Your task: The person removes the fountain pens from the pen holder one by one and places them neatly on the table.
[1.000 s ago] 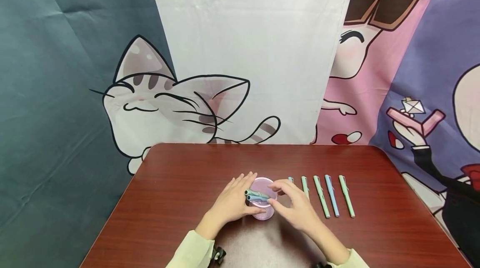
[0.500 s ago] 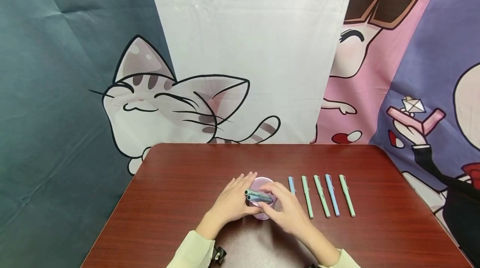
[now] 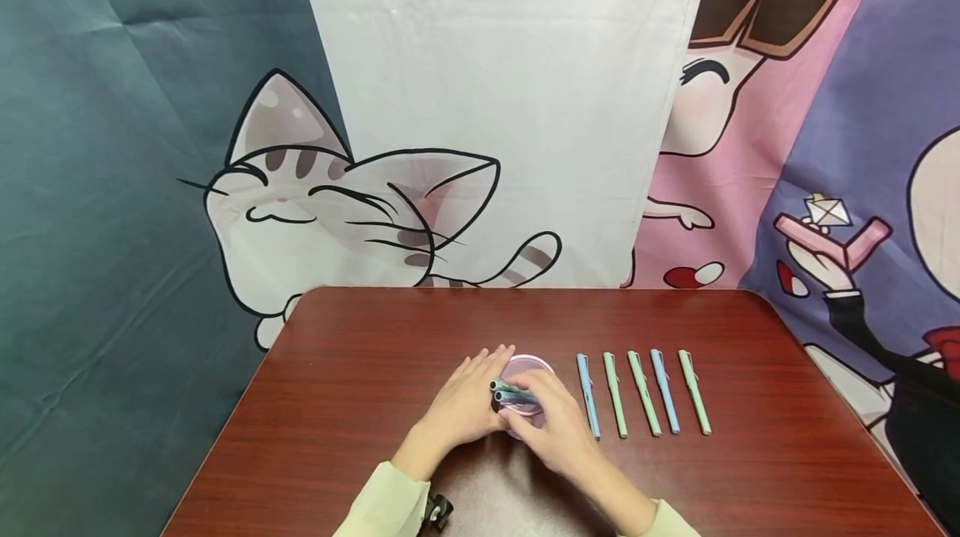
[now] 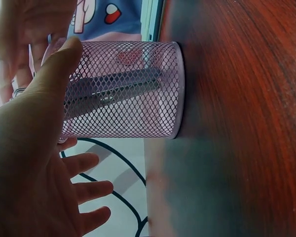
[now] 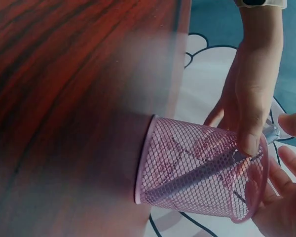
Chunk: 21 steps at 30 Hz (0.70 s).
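A pink mesh pen cup (image 3: 527, 357) stands upright on the table, a green pen (image 3: 497, 386) and a blue pen (image 3: 513, 397) leaning in it with their ends past the rim. My left hand (image 3: 463, 405) holds the cup from the left; in the right wrist view its thumb (image 5: 250, 136) lies along the near wall close to the rim. Over the cup's mouth is my right hand (image 3: 557, 424), its fingers loosely bent beside the pens. In the right wrist view, my right hand's fingertips (image 5: 289, 159) are right at the rim, apart from the pen's end.
Right of the cup, several pens lie in a row on the dark red table (image 3: 360, 387), among them a blue pen (image 3: 588, 397) nearest the cup and a green pen (image 3: 694, 393) at the far right. A cartoon-printed curtain (image 3: 502, 103) hangs behind the table.
My right hand has moved left over the cup's mouth, uncovering the nearest pens of the row. My left hand and the cup have stayed in place.
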Motion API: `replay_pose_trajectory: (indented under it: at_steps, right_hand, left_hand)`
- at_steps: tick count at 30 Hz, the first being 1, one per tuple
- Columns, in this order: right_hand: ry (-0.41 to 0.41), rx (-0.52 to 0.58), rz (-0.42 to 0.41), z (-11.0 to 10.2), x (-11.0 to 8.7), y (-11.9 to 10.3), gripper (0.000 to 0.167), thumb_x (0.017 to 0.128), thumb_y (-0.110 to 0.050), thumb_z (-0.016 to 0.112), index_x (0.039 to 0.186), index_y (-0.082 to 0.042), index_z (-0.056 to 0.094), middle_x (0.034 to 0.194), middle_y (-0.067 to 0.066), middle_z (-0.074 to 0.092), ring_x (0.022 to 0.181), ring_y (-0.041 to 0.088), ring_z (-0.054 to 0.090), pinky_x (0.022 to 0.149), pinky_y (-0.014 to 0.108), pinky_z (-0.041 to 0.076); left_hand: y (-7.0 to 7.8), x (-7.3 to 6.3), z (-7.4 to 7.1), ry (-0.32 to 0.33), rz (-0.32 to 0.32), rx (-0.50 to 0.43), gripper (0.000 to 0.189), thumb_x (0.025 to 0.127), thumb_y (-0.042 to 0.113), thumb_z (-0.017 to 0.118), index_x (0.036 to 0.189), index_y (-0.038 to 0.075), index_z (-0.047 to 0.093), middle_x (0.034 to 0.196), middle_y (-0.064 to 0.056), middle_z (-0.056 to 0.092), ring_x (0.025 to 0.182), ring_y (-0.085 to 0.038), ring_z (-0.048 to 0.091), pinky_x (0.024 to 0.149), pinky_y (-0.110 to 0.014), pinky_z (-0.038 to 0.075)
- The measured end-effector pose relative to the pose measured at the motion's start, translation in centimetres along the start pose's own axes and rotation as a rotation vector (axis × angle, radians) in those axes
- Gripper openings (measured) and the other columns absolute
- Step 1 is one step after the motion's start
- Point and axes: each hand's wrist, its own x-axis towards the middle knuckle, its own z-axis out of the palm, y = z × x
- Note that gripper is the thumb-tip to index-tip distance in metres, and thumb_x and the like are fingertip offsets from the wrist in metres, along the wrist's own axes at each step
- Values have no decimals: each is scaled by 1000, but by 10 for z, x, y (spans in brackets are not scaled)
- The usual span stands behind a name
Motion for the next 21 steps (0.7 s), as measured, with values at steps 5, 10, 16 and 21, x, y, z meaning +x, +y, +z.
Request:
replay_pose_trajectory:
  at_steps: [5, 10, 16, 21]
  right_hand:
    - [22, -15, -31, 6, 1, 3, 41, 74, -11, 88, 111, -8, 69, 111, -2, 68, 106, 15, 63, 95, 23, 47]
    - [23, -29, -21, 9, 1, 5, 40, 75, -12, 87, 110, -9, 69, 110, -3, 67, 104, 14, 63, 93, 24, 48]
    - [46, -74, -30, 14, 0, 6, 41, 72, -10, 88, 108, -10, 69, 107, -2, 68, 100, 15, 64, 88, 32, 52]
    - [61, -76, -26, 16, 0, 5, 36, 73, -8, 88, 104, -11, 69, 101, -4, 68, 95, 13, 63, 84, 32, 51]
  left_hand:
    - [1, 0, 0, -1, -1, 5, 100, 79, 52, 79, 160, 17, 31, 162, -7, 38, 147, -32, 38, 121, -52, 30]
    - [2, 0, -1, -8, -6, 2, 100, 79, 50, 79, 160, 17, 31, 162, -7, 38, 148, -32, 37, 122, -51, 29]
    - [2, 0, -2, -10, -10, -9, 102, 79, 52, 80, 160, 18, 30, 162, -7, 38, 148, -32, 37, 121, -52, 29]
    - [1, 0, -2, -14, -9, -2, 102, 79, 55, 79, 161, 18, 30, 162, -7, 38, 147, -32, 38, 121, -52, 29]
